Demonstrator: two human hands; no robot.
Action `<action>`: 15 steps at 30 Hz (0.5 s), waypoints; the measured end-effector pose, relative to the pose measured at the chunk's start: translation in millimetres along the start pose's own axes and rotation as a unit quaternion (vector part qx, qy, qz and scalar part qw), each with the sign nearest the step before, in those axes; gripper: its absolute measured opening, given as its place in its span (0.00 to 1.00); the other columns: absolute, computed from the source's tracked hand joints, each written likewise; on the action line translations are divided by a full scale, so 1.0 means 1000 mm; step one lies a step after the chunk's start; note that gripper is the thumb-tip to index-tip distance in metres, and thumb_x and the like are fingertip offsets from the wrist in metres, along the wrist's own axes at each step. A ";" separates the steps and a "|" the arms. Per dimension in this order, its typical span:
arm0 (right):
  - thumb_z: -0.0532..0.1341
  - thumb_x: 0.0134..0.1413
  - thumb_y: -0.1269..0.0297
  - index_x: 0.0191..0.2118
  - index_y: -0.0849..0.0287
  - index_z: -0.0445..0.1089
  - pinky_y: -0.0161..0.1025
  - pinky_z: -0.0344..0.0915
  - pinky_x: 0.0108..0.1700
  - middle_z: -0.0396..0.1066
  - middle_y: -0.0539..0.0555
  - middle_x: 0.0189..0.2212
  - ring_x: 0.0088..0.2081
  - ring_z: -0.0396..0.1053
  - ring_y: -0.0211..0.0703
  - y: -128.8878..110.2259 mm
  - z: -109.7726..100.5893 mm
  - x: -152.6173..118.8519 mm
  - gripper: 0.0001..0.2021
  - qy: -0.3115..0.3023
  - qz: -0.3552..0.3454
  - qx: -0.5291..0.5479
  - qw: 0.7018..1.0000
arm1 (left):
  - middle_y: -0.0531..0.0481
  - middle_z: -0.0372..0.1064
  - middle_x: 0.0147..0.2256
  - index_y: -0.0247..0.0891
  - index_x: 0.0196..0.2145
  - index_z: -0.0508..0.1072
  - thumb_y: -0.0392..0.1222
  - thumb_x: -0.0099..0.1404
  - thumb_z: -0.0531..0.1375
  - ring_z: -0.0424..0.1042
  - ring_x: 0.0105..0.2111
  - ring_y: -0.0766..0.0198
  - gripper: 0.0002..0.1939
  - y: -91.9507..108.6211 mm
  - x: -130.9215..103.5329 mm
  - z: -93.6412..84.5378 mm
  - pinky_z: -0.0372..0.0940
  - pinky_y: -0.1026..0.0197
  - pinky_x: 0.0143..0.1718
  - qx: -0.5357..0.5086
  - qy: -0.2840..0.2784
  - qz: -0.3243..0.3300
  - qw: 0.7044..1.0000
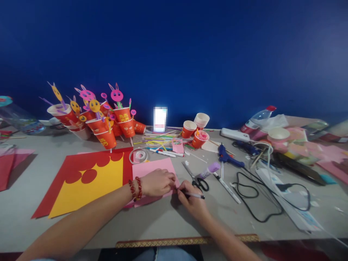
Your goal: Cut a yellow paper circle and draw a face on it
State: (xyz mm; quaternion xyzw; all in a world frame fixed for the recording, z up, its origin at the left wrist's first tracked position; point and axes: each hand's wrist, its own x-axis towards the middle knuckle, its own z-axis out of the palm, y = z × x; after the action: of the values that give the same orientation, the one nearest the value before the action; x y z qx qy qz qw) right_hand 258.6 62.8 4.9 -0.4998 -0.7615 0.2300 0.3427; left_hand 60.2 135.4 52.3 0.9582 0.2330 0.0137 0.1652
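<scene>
My left hand (160,182), with a red bead bracelet at its wrist, lies over a sheet of pink paper (152,166). Its fingers are curled together at the sheet's right edge, the tips partly hidden. My right hand (193,201) is closed round a pen (195,195), whose back end points right; its tip is hidden by the fingers close to the paper's lower right edge. Just beyond the right hand lie black-handled scissors (196,180), a purple glue stick (208,170) and a white marker (227,188).
Yellow paper (92,185) with round cut-outs lies over red paper (58,181) at left. Behind stand red paper cups (106,139) with rabbit figures. A blue glue gun (230,158), black cable (261,219) and power strip (290,206) lie right. A tape roll (139,156) sits behind the pink paper.
</scene>
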 end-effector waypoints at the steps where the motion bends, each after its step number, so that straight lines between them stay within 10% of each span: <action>1: 0.54 0.58 0.68 0.29 0.56 0.64 0.34 0.58 0.28 0.67 0.48 0.21 0.24 0.67 0.40 0.000 0.000 0.000 0.06 0.001 0.001 -0.005 1.000 | 0.50 0.73 0.49 0.43 0.42 0.78 0.35 0.68 0.53 0.71 0.46 0.57 0.13 0.000 0.000 0.000 0.64 0.56 0.46 -0.001 -0.001 0.000 1.000; 15: 0.54 0.57 0.68 0.26 0.55 0.61 0.33 0.56 0.25 0.63 0.46 0.18 0.20 0.63 0.38 0.000 -0.003 -0.004 0.08 0.016 -0.002 0.019 1.000 | 0.50 0.73 0.49 0.43 0.43 0.77 0.34 0.68 0.53 0.71 0.47 0.57 0.14 0.002 -0.002 0.000 0.63 0.56 0.48 -0.008 0.000 -0.001 1.000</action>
State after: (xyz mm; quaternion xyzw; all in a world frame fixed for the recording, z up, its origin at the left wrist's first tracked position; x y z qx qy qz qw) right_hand 261.8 59.4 6.1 -0.4953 -0.7524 0.2360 0.3645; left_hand 59.4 133.5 53.3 0.9565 0.2342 0.0156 0.1732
